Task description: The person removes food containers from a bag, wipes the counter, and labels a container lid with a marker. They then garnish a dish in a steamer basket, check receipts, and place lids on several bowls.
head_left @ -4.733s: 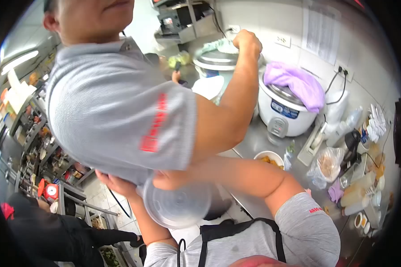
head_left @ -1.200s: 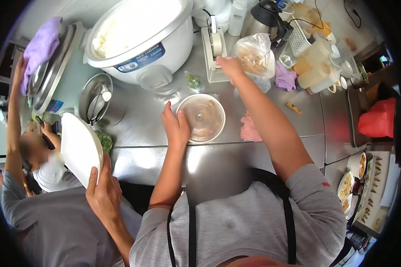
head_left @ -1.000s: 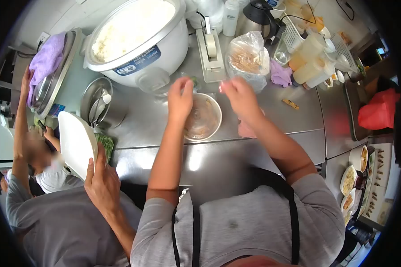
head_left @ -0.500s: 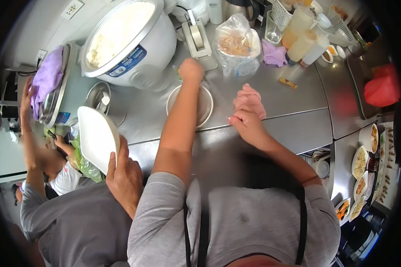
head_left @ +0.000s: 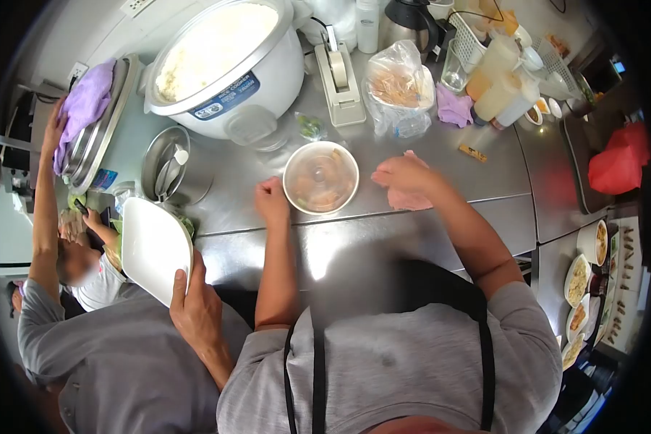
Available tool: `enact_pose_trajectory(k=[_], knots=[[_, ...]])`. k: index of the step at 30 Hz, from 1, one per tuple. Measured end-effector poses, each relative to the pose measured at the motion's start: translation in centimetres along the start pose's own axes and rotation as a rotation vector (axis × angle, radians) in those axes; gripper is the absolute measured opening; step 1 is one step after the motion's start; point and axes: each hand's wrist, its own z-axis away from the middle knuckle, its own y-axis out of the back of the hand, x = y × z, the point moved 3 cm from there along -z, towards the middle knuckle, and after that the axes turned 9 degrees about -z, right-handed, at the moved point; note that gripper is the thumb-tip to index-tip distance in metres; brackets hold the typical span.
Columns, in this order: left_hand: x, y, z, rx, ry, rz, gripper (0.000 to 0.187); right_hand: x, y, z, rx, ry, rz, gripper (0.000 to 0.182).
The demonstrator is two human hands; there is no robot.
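Note:
A round white-rimmed bowl (head_left: pixel 289 195) with brownish food under what looks like a clear lid stands in front of me. My left hand (head_left: pixel 271 199) is curled closed just left of its rim, with no object visible in it. To the right of the bowl, my right hand (head_left: pixel 406 176) lies over a crumpled pink cloth (head_left: pixel 411 200), its fingers together and slightly blurred. Behind the bowl is a small clear bag (head_left: pixel 310 127) with green bits inside. A tape dispenser (head_left: pixel 345 94) stands beyond it.
A large rice cooker (head_left: pixel 275 87) full of rice stands back left, near a metal pot (head_left: pixel 152 163) holding utensils. A co-worker's hand (head_left: pixel 197 307) at left holds a white dish (head_left: pixel 155 249). A bagged container (head_left: pixel 400 87) and sauce bottles (head_left: pixel 495 98) are back right.
My left hand has drawn back from behind the bowl to its left side, uncovering the bowl and small bag. My right hand has moved farther over the pink cloth. The view has shifted slightly.

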Motion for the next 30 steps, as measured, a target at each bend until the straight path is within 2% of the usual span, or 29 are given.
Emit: enact_pose_trajectory(k=[2,4,5,6,8,9,10,13,14,16,17,18,19,21,23,25,26,29,30], knots=[[-1.2,-1.3,0.5,-0.155,0.178,0.176,0.016,0.3,-1.1,-1.0,0.019,0.045,-0.044,0.034],[-0.7,-1.8,0.6,-0.213,0.285,0.239,0.014,-0.6,-1.7,-1.7,0.033,0.131,-0.096,0.033],[-0.6,-1.9,0.8,-0.242,0.344,0.264,0.014,0.0,-1.7,-2.5,0.102,0.108,-0.112,0.032],[-2.2,-2.0,0.3,-0.311,0.322,0.226,0.013,0.9,-2.0,-3.2,0.168,0.084,-0.133,0.031],[-1.5,-1.7,0.3,-0.239,0.150,0.060,0.023,1.4,-2.0,-3.4,0.275,0.024,-0.114,0.030],[-1.4,-1.5,0.5,-0.204,0.072,-0.027,0.030,1.9,-1.6,-3.5,0.316,-0.011,-0.069,0.031],[-1.1,-1.5,0.4,-0.251,-0.020,-0.184,0.043,2.0,-1.6,-3.2,0.354,-0.044,-0.022,0.032],[-0.6,-1.0,0.3,-0.107,0.209,0.211,0.040,0.5,-1.6,-1.0,0.858,0.263,-0.149,0.042],[0.2,-0.7,0.6,-0.038,0.218,0.312,0.044,0.2,-2.2,-0.8,0.869,0.343,-0.425,0.044],[0.2,-1.6,1.7,-0.117,0.249,0.581,0.049,-0.7,-4.8,0.2,0.859,0.486,-0.985,0.049],[0.4,-2.2,2.0,-0.167,0.246,0.724,0.051,-1.2,-6.9,0.4,0.673,0.447,-1.182,0.052],[-0.4,-2.7,2.7,-0.233,0.192,0.473,0.051,-0.8,-8.1,-0.2,0.608,0.429,-1.165,0.053],[-0.9,-3.5,2.9,-0.285,0.109,0.236,0.052,0.4,-9.4,-1.8,0.619,0.442,-1.024,0.054],[1.2,-3.4,3.4,-0.307,0.281,0.452,0.050,2.0,-9.9,-4.8,0.638,0.496,-0.787,0.057],[-0.3,-2.8,3.1,-0.284,0.199,0.253,0.051,-2.2,-4.9,-3.9,0.608,0.606,-0.630,0.054],[-0.7,-2.4,3.0,-0.320,0.204,0.181,0.054,-6.3,1.5,-4.0,0.628,0.686,-0.467,0.052],[-0.6,-2.5,3.1,-0.313,0.210,0.248,0.055,-7.1,4.2,-6.0,0.666,0.661,-0.433,0.051],[1.9,-2.5,3.6,-0.320,0.237,0.342,0.057,-4.8,11.4,-18.0,0.787,0.399,-0.489,0.050],[1.6,-2.5,3.6,-0.311,0.228,0.331,0.057,-5.6,13.3,-18.6,0.864,0.307,-0.301,0.051]])
